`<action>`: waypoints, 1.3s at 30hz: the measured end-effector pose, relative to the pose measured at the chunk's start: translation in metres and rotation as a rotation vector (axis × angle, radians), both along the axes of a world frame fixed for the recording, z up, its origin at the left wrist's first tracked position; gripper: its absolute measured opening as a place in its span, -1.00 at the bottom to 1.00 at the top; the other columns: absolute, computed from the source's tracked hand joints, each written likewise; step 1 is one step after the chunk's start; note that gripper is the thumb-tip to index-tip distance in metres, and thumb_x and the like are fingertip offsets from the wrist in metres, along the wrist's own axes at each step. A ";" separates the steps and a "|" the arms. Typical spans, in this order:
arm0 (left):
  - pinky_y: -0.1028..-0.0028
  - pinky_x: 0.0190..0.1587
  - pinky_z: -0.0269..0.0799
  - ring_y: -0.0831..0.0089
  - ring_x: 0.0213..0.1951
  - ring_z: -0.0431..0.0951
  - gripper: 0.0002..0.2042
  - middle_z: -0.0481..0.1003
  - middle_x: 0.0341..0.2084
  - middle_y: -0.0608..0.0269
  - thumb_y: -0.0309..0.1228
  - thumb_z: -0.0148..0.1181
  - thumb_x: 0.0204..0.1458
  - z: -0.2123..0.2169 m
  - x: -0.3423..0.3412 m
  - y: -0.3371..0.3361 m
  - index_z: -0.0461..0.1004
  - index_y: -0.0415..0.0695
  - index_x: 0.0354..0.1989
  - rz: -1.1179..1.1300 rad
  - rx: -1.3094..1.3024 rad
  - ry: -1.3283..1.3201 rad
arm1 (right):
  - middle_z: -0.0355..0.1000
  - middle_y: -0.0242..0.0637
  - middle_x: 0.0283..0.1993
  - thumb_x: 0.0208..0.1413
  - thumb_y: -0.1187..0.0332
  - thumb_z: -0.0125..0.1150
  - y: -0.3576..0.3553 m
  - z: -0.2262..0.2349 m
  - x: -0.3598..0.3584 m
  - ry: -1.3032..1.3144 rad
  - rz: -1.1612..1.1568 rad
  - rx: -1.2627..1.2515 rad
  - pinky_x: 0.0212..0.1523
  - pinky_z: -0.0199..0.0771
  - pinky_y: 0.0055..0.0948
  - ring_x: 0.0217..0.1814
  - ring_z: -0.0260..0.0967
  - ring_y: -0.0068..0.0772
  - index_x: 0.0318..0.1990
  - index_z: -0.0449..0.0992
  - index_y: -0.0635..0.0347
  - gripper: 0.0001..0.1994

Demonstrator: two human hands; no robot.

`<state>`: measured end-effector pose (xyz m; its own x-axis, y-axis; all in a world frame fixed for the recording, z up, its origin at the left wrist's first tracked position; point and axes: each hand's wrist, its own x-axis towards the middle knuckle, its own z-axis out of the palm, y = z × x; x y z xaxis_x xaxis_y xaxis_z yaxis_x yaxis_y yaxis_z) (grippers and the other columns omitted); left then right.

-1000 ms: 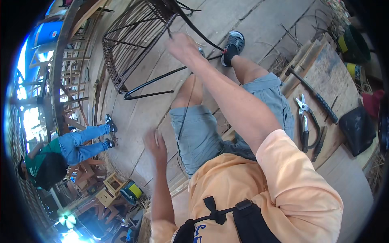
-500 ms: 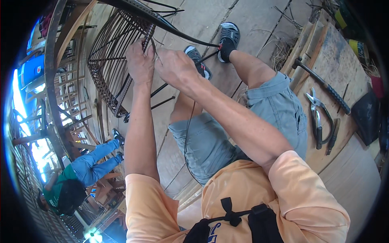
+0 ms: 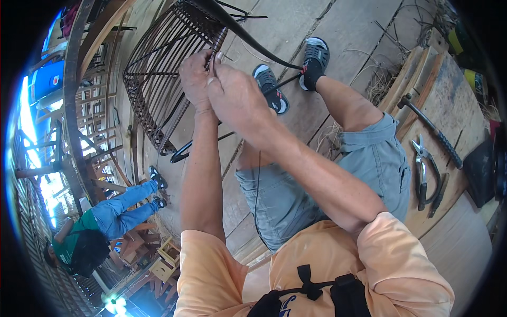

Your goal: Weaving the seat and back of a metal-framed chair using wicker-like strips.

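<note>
A dark brown woven chair frame [image 3: 153,79] lies tilted on the floor at the upper left, its open ribs bound with thin strands. My left hand [image 3: 195,84] is closed around a strand-wrapped rod [image 3: 216,39] at the frame's near edge. Pressed up against it, my right hand [image 3: 240,100] is closed in a pinch on a thin dark weaving strand, whose loose length [image 3: 257,195] hangs over my lap. The fingertips of both hands partly hide the spot where strand and rod meet.
On a wooden board [image 3: 454,95] at the right lie a hammer [image 3: 433,129], snips [image 3: 421,164] and a narrow dark tool [image 3: 439,195]. A black pouch [image 3: 478,171] is beyond them. At the far left stands another person [image 3: 90,238] among wooden frames, near a blue container [image 3: 46,82].
The whole view has shifted slightly, so chair and tools appear farther right. My right hand has come closer to the left, and their fingers now overlap at the rod.
</note>
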<state>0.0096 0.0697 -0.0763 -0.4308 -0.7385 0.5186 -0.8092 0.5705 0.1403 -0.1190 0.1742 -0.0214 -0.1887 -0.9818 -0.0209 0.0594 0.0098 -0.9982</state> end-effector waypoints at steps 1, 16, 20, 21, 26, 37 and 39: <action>0.33 -0.15 0.32 0.29 -0.29 0.45 -0.85 0.49 -0.42 0.28 -0.37 0.24 -0.13 0.006 -0.010 0.005 0.50 -0.08 -0.36 -0.011 -0.014 0.051 | 0.42 0.16 -0.39 0.10 0.35 -0.11 0.002 0.002 0.001 -0.055 -0.067 -0.036 -0.30 0.40 -0.15 -0.32 0.43 0.09 -0.18 0.38 0.48 -0.70; 0.29 -0.34 0.38 0.05 -0.46 0.49 -0.77 0.49 -0.57 0.00 -0.29 0.12 0.00 0.056 -0.012 -0.018 0.51 -0.25 -0.41 0.106 0.197 0.211 | 0.38 -0.43 -0.41 0.15 0.30 0.00 -0.054 -0.078 0.018 -0.823 0.044 0.288 -0.52 0.27 -0.63 -0.47 0.28 -0.63 -0.17 0.43 0.24 -0.79; 0.21 -0.29 0.39 0.02 -0.36 0.50 -0.73 0.49 -0.43 -0.03 -0.21 0.10 0.00 0.052 -0.002 -0.024 0.53 -0.20 -0.40 0.235 0.177 0.187 | 0.36 -0.41 -0.40 0.16 0.22 0.09 -0.077 -0.074 0.025 -0.881 0.086 0.294 -0.51 0.26 -0.58 -0.46 0.30 -0.57 -0.25 0.40 0.18 -0.79; 0.22 -0.29 0.39 0.03 -0.35 0.51 -0.73 0.49 -0.42 -0.03 -0.22 0.10 0.00 0.049 -0.002 -0.023 0.53 -0.20 -0.39 0.245 0.180 0.214 | 0.33 -0.42 -0.46 0.15 0.21 0.11 -0.083 -0.079 0.026 -0.911 0.096 0.280 -0.52 0.26 -0.56 -0.50 0.29 -0.56 -0.31 0.39 0.15 -0.80; 0.24 -0.26 0.38 0.07 -0.34 0.49 -0.76 0.48 -0.44 0.00 -0.26 0.14 -0.02 0.056 0.007 -0.014 0.53 -0.21 -0.39 0.292 0.117 0.330 | 0.32 -0.43 -0.52 0.13 0.22 0.13 -0.088 -0.078 0.033 -0.857 0.034 0.309 -0.52 0.32 -0.54 -0.51 0.30 -0.55 -0.33 0.39 0.16 -0.80; 0.21 -0.35 0.40 0.14 -0.33 0.49 -0.90 0.44 -0.45 0.09 -0.39 0.12 -0.06 0.073 0.037 0.024 0.51 -0.13 -0.45 0.293 0.129 0.019 | 0.47 -0.23 -0.37 0.16 0.34 0.00 -0.096 -0.071 0.035 -0.854 -0.026 0.250 -0.37 0.44 -0.43 -0.39 0.44 -0.43 -0.27 0.38 0.28 -0.83; 0.20 -0.33 0.39 0.10 -0.35 0.49 -0.88 0.45 -0.43 0.08 -0.36 0.10 -0.05 0.075 0.040 0.024 0.52 -0.11 -0.44 0.303 0.245 -0.181 | 0.47 -0.22 -0.38 0.16 0.36 -0.01 -0.095 -0.069 0.038 -0.848 -0.034 0.256 -0.36 0.44 -0.42 -0.41 0.44 -0.42 -0.28 0.38 0.28 -0.84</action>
<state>0.0501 0.0941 -0.0012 -0.2438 -0.9376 0.2478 -0.9590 0.2712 0.0824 -0.0814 0.0789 -0.0909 -0.0391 -0.9218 -0.3856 0.7823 0.2118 -0.5858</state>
